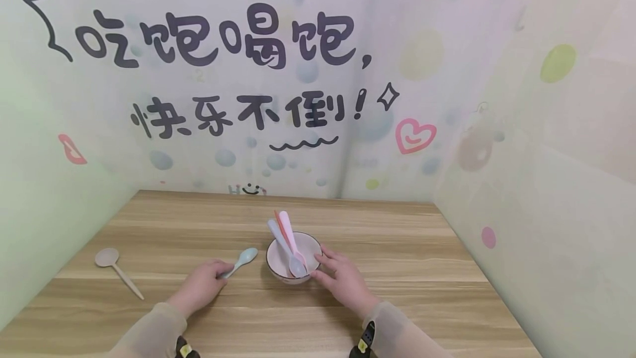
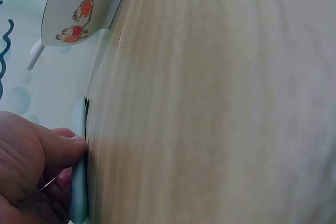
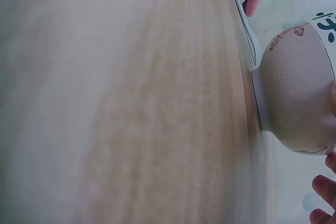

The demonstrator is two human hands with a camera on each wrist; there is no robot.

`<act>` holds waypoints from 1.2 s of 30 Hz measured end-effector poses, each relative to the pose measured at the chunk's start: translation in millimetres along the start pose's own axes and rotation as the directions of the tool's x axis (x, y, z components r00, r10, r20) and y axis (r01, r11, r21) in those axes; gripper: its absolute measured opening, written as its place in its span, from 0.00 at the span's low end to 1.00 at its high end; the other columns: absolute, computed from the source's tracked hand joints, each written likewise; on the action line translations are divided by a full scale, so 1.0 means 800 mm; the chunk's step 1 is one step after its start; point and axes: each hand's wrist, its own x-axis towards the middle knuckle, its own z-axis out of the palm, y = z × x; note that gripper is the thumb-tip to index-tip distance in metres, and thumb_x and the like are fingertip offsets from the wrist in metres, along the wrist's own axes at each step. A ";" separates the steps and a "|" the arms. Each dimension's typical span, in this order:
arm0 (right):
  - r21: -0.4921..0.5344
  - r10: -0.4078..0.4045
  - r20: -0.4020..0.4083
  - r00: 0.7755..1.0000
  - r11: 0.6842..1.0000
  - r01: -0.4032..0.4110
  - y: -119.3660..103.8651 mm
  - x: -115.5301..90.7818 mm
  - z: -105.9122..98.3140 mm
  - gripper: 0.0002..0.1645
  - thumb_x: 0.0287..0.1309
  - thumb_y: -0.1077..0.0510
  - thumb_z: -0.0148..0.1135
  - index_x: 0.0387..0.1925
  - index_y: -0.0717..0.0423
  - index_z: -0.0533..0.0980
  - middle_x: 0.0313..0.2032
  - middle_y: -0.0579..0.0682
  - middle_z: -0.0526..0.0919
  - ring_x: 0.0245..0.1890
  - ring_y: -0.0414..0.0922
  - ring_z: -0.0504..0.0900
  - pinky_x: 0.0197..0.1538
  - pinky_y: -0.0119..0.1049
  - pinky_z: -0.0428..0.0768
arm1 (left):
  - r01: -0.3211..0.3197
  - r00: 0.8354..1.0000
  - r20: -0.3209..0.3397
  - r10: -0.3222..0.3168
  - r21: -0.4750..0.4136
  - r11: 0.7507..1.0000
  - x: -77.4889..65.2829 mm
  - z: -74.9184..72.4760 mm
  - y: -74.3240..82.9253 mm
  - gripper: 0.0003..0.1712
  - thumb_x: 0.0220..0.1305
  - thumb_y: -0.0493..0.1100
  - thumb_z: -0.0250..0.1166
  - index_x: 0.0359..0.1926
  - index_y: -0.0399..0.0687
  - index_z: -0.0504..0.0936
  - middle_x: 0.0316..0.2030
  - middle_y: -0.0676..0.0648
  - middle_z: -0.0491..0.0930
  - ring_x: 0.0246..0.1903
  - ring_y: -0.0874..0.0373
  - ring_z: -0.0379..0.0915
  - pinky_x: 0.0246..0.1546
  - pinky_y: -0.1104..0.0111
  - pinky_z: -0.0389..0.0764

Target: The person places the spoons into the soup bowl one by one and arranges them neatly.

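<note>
On the wooden table, my left hand pinches the handle of a light blue-green spoon between thumb and fingers. In the left wrist view the spoon's handle lies along the tabletop. My right hand holds the right side of a white bowl with a dark rim, thumb at the near side and fingers around the right. Orange flower drawings show on the bowl's outside. Inside it lean a pink spoon, a grey-blue spoon and an orange-red handle, partly hidden between them.
A beige ladle lies at the left of the table, its handle pointing toward the front. Printed wall panels with dark lettering enclose the back and both sides.
</note>
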 end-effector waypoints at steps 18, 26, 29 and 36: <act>-0.018 0.003 -0.002 1.000 1.000 -0.003 -0.002 -0.001 0.001 0.33 0.61 0.39 0.59 0.60 0.55 0.75 0.67 0.55 0.67 0.64 0.59 0.66 0.63 0.56 0.64 | 0.155 0.988 -0.002 -0.155 -0.062 0.986 -0.001 -0.002 -0.012 0.14 0.56 0.42 0.70 0.40 0.38 0.80 0.32 0.49 0.76 0.32 0.56 0.71 0.34 0.61 0.74; -0.010 0.005 0.001 1.000 1.000 -0.005 -0.003 -0.001 0.001 0.33 0.61 0.38 0.59 0.60 0.55 0.75 0.67 0.55 0.67 0.64 0.60 0.66 0.63 0.56 0.64 | 0.157 0.988 0.009 -0.157 -0.073 0.985 -0.003 -0.008 -0.014 0.13 0.54 0.41 0.71 0.38 0.38 0.80 0.31 0.49 0.76 0.32 0.56 0.71 0.34 0.60 0.73; -0.009 0.007 0.000 1.000 1.000 -0.007 -0.003 -0.001 0.001 0.34 0.61 0.38 0.59 0.60 0.55 0.75 0.67 0.55 0.67 0.64 0.60 0.66 0.63 0.56 0.63 | 0.157 0.988 0.009 -0.156 -0.054 0.986 -0.004 -0.009 -0.014 0.12 0.54 0.42 0.71 0.36 0.40 0.81 0.31 0.50 0.77 0.32 0.56 0.72 0.35 0.58 0.74; -0.013 0.003 -0.001 1.000 1.000 -0.003 -0.001 -0.001 0.002 0.34 0.61 0.37 0.58 0.60 0.55 0.75 0.67 0.55 0.67 0.64 0.60 0.66 0.63 0.56 0.64 | 0.138 0.990 0.025 -0.137 0.000 0.991 -0.005 -0.013 -0.012 0.06 0.55 0.42 0.70 0.32 0.45 0.82 0.30 0.51 0.77 0.32 0.57 0.72 0.37 0.56 0.75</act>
